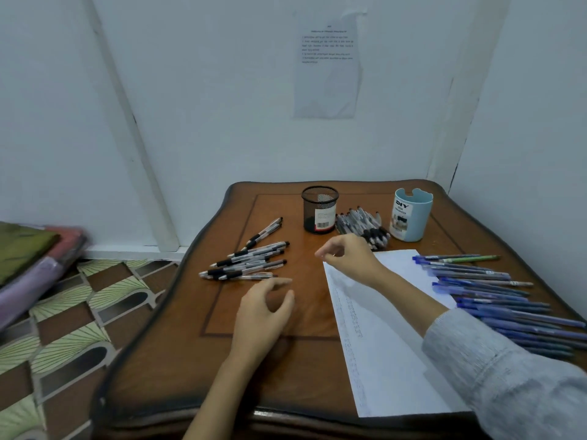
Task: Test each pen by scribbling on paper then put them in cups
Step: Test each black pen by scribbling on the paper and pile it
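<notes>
A white sheet of paper (387, 350) lies on the right half of the wooden table (178, 360). Several black pens (247, 263) lie in a loose pile at the left, more black pens (362, 223) sit between the two cups, and several blue pens (495, 293) lie at the right. A black mesh cup (319, 209) and a light blue cup (411, 214) stand at the back. My left hand (260, 312) hovers just below the left pile, fingers loosely curled and holding nothing. My right hand (349, 255) hangs over the paper's top corner, fingers curled, with nothing visible in it.
The table stands in a corner against pale walls, with a printed notice (327, 61) taped up behind it. Folded cloths (28, 258) lie on the patterned tile floor (79, 312) to the left.
</notes>
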